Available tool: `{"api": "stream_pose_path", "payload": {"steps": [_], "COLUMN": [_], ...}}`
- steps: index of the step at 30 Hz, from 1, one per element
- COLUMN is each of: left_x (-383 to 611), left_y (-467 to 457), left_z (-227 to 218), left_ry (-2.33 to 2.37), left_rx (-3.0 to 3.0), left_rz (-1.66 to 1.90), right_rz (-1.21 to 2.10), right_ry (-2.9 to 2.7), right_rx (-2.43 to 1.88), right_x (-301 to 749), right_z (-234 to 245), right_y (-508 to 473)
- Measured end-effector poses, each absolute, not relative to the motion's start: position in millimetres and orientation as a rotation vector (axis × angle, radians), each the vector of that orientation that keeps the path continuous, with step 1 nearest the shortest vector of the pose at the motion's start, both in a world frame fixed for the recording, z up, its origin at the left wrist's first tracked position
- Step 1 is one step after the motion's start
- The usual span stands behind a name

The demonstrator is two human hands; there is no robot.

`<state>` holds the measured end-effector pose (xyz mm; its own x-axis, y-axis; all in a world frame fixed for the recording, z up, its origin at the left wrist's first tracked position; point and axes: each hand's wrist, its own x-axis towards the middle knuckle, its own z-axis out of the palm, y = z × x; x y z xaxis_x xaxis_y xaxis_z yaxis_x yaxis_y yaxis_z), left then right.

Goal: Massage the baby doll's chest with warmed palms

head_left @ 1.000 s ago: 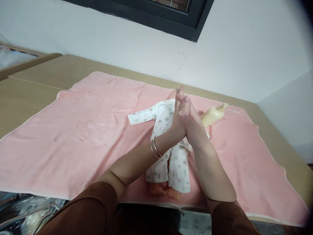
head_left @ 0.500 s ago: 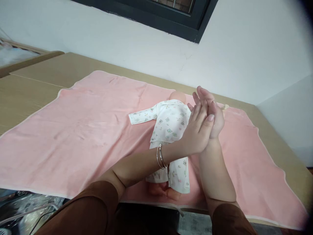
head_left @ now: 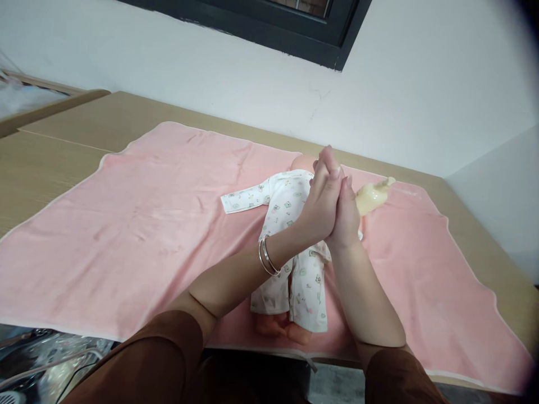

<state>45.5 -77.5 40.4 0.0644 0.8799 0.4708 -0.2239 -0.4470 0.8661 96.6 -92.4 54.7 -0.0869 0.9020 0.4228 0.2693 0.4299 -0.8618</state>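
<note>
My left hand [head_left: 319,205] and my right hand [head_left: 346,219] are pressed palm to palm, fingers closed against each other and pointing up. Two silver bangles [head_left: 268,257] circle my left wrist. Beneath my hands a baby doll in a white printed top [head_left: 280,210] and matching trousers [head_left: 309,297] lies on a pink blanket [head_left: 126,235]. Its head [head_left: 300,163] points to the wall, partly covered by my fingers; its bare feet [head_left: 269,325] face me. One sleeve stretches out to the left. Just right of my hands is a pale yellow bottle [head_left: 373,197], partly hidden.
The blanket covers much of a wooden table [head_left: 59,146], which stands against a white wall [head_left: 252,95] with a dark window frame [head_left: 328,33] above. At the lower left, below the table edge, lie clear plastic wrapping [head_left: 63,359] and a cable.
My joined hands have shifted left and closed more tightly, their fingers less spread. The yellow bottle behind them has come into view. The doll stays in place.
</note>
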Motion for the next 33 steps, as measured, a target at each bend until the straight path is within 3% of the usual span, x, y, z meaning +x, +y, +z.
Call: {"api": "stream_pose_path", "payload": {"steps": [8,16,24,33], "left_x": [41,5,9,16], "left_y": [-50,-9,18,10], "left_z": [26,37,2,-34], "left_ry": [0.780,0.910,1.031,1.089], "left_rx": [1.328,1.029,1.066,1.366], "left_rz": [1.678,1.573,1.555,1.687], "right_rz": [0.711,0.965,0.689,0.330], "right_ry": [-1.758,-1.639,-1.363,-2.092], "right_rx": [-1.084,-0.942,-1.076,-1.530], "right_x": [83,68,98,129], "right_z": [40,45,27,-14], "right_y": [-91,-105,-74,-24]}}
